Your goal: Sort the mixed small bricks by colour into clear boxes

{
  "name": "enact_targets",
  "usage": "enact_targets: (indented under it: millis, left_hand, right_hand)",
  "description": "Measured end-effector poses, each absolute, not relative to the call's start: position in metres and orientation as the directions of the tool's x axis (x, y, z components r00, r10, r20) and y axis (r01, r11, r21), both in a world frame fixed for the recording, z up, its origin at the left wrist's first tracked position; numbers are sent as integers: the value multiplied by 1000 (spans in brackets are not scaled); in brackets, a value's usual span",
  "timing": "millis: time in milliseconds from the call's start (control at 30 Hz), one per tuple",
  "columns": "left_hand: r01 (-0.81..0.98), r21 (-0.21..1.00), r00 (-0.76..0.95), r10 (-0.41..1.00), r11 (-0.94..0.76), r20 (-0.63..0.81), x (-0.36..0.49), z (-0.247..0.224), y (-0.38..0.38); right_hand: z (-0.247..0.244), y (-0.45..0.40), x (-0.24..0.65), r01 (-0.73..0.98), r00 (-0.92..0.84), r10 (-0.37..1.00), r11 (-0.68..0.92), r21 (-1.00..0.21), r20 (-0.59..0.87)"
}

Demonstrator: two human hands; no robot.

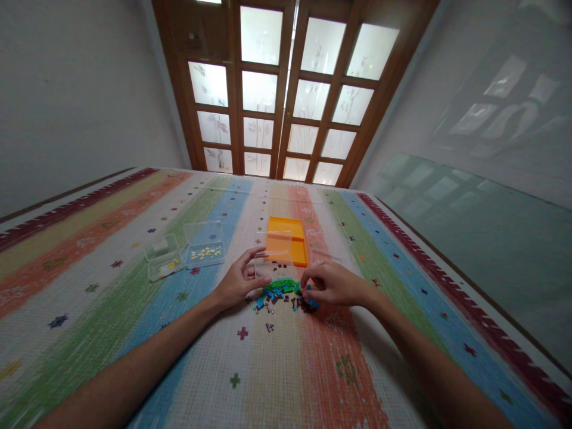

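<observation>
My left hand (241,281) grips the left side of a small clear plastic box (273,271), thumb at its near edge. The box's lid (279,241) stands raised, and a few dark brown pieces lie inside. Just in front of the box spreads a pile of small building bricks (281,290), green, blue and dark brown. At the pile's right side is my right hand (333,285), its thumb and forefinger closed in a pinch over the dark bricks (308,305). Whatever is between those fingertips is too small to make out.
Behind the clear box lies an open orange case (304,241). Two open clear boxes with yellow and pale pieces, one (204,254) beside the other (164,268), stand to the left. Another clear container (324,256) is partly behind my right hand. A striped cloth (214,369) covers the table.
</observation>
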State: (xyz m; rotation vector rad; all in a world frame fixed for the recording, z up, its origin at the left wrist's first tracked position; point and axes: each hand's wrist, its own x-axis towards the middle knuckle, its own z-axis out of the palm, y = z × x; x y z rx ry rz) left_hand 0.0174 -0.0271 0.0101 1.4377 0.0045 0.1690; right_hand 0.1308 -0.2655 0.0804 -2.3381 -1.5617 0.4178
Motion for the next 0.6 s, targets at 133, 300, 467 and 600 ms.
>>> enact_targets:
  millis: [133, 300, 467, 600]
  left_hand:
    - [-120, 986, 985, 139, 112, 104, 18, 10, -27]
    - [-116, 989, 983, 155, 95, 101, 18, 11, -27]
    - [-121, 988, 980, 168, 100, 103, 17, 12, -29]
    - [-124, 987, 981, 164, 100, 107, 16, 10, -28]
  right_hand:
    - [68, -271, 125, 831, 399, 906, -422, -363, -140]
    - [58, -273, 126, 815, 387, 910, -413, -405, -150]
    - [55, -272, 129, 812, 379, 913, -406, -419, -150]
    - [57, -270, 127, 826, 403, 903, -429, -365, -151]
